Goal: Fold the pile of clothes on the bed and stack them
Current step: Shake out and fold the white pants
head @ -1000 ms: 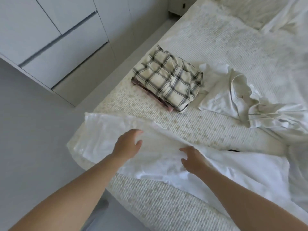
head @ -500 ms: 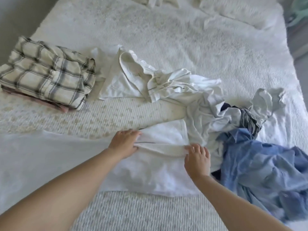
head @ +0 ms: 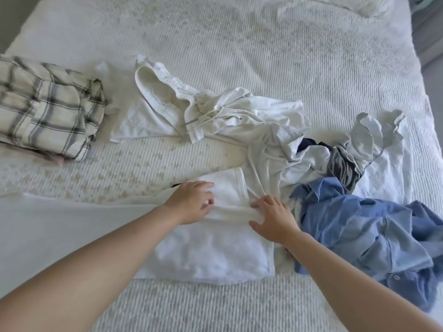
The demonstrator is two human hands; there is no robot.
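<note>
A white garment (head: 203,250) lies spread flat across the near side of the bed, running off to the left. My left hand (head: 191,202) rests on its upper fold with fingers loosely bent. My right hand (head: 273,219) lies flat on the garment's right edge, fingers spread, beside a rolled ridge of cloth. A folded plaid shirt (head: 45,109) tops the stack at the far left. Unfolded cream shorts (head: 172,109) lie in the middle. A blue shirt (head: 364,238) and pale crumpled clothes (head: 299,152) make up the pile at the right.
The white textured bedspread (head: 239,44) covers the whole bed. A pillow (head: 342,3) sits at the far top edge. The bed's right edge and a strip of floor (head: 431,75) show at the upper right.
The view swung right from the bed's left corner to the pile. Both hands slid right along the white garment, and the right hand now lies flat on its right edge.
</note>
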